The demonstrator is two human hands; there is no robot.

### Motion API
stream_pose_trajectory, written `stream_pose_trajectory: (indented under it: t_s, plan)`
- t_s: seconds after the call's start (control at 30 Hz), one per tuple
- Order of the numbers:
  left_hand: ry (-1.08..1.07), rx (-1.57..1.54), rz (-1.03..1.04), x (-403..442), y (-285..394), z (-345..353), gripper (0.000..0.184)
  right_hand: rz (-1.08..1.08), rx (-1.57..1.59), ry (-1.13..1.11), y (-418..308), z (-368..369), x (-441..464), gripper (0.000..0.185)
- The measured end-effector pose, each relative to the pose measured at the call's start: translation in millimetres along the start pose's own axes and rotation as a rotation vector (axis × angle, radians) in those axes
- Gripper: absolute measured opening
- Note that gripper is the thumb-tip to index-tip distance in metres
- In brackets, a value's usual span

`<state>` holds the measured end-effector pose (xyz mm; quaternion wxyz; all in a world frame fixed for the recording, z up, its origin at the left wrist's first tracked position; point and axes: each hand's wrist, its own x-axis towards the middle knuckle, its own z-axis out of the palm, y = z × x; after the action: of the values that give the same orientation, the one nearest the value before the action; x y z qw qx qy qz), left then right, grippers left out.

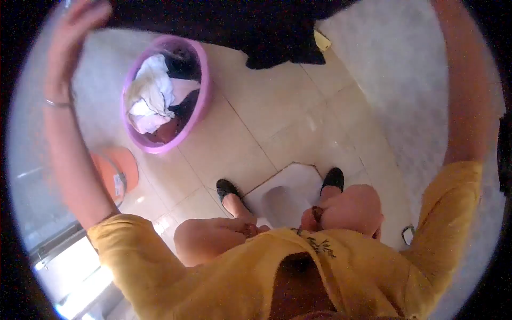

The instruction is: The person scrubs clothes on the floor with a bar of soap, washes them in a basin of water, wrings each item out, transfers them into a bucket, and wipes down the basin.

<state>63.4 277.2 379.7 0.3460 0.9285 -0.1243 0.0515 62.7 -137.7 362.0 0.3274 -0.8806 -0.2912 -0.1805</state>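
A dark cloth (pixel 229 24) is spread across the top of the view, its uneven lower edge hanging over the tiled floor. My left hand (pixel 80 24) is raised at the top left, slightly blurred, with its fingers closed at the left end of this cloth. A thin bracelet (pixel 57 103) circles my left wrist. My right arm (pixel 469 85) reaches up along the right side, and its hand is beyond the top edge. Below the cloth, a pink-purple oval tub (pixel 204 106) holds white cloths (pixel 152 88) and dark ones.
An orange bucket (pixel 120 170) stands left, below the tub. A squat toilet (pixel 282 205) is set in the tiled floor (pixel 240 144) between my feet in dark shoes. A small yellow object (pixel 322 40) lies near the cloth's right end. Pale walls are at both sides.
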Motion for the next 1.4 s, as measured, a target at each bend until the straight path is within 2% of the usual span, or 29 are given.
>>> stream_pose_trajectory:
  t_s: [0.03,0.07,0.1,0.13,0.17,0.2,0.23,0.3,0.33,0.37,0.4,0.43,0.47,0.5,0.57,0.67,0.73,0.77,0.83,0.97,1.03,1.07,1.1,1.13,1.2,1.27,1.3,1.37,1.4]
  plan:
    - [-0.078,0.025,-0.145,-22,-4,36,0.036,0.096,0.030,-0.211,6,11,-13,0.028]
    - [-0.237,0.227,-0.078,-41,0,75,0.030,0.197,0.060,-0.416,14,25,-29,0.030]
    - [-0.181,0.236,0.091,-66,-9,119,0.023,0.205,0.105,-0.498,47,63,-55,0.022]
    - [-0.401,0.128,-0.193,-78,1,153,0.023,0.208,0.147,-0.579,79,108,-84,0.016]
    - [-0.432,0.144,0.153,-91,-44,194,0.021,0.219,0.306,-0.547,83,134,-114,0.017]
    - [-0.461,0.189,0.278,-105,-77,235,0.020,0.264,0.141,-0.612,119,178,-152,0.019]
    - [-0.538,0.154,0.235,-121,-95,271,0.021,0.378,0.237,-0.540,122,203,-188,0.020]
    - [-0.764,0.329,0.134,-160,-134,348,0.029,0.400,0.138,-0.766,154,251,-253,0.018]
    - [-0.971,0.441,0.070,-160,-114,361,0.032,0.407,0.123,-0.917,161,257,-265,0.018]
    - [-0.996,0.431,0.048,-163,-113,376,0.032,0.414,0.127,-0.928,170,259,-268,0.018]
    - [-1.007,0.420,0.044,-161,-116,389,0.032,0.388,0.212,-0.855,177,258,-269,0.019]
    - [-0.737,0.336,0.068,-155,-120,401,0.034,0.358,0.294,-0.779,182,258,-262,0.021]
    - [-0.463,0.249,0.086,-147,-126,413,0.037,0.436,0.243,-0.505,190,263,-247,0.022]
    - [-0.383,0.328,0.110,-133,-119,423,0.040,0.502,0.192,-0.229,201,264,-224,0.024]
    - [-0.317,0.456,0.120,-105,-105,449,0.046,0.370,-0.159,-0.173,243,266,-178,0.037]
    - [-0.357,0.532,0.066,-71,-94,492,0.049,0.306,-0.365,-0.188,280,290,-146,0.045]
    - [-0.387,0.563,0.031,-47,-104,507,0.049,0.423,-0.505,-0.550,277,296,-123,0.052]
    - [-0.356,0.627,0.008,-34,-112,514,0.050,0.423,-0.503,-0.557,279,301,-120,0.052]
    - [-0.347,0.674,-0.027,-9,-125,522,0.050,0.620,-0.472,-0.518,282,307,-123,0.062]
    - [-0.356,0.638,-0.054,20,-136,514,0.051,0.621,-0.372,-0.452,286,293,-145,0.073]
    - [-0.357,0.647,-0.051,14,-129,514,0.052,0.709,-0.065,-0.418,298,272,-167,0.071]
    - [-0.242,0.599,-0.023,-6,-111,517,0.055,0.710,-0.061,-0.421,296,262,-177,0.071]
    - [-0.124,0.550,0.007,-27,-89,518,0.059,0.560,0.108,-0.347,290,252,-187,0.068]
    - [-0.201,0.454,-0.010,-52,-57,515,0.064,0.407,0.276,-0.274,279,244,-196,0.066]
    - [-0.364,0.247,0.008,-119,-28,547,0.068,0.458,0.072,-0.505,236,229,-199,0.062]
    - [-0.441,0.155,-0.081,-168,1,571,0.069,0.253,-0.024,-0.590,204,242,-224,0.066]
    - [-0.502,0.189,-0.123,-185,13,576,0.073,0.082,-0.047,-0.618,190,243,-235,0.060]
    - [-0.560,0.223,-0.183,-217,26,595,0.076,0.001,-0.021,-0.811,165,245,-270,0.053]
    - [-0.592,0.196,-0.169,-235,25,612,0.074,-0.011,-0.013,-0.815,160,256,-291,0.053]
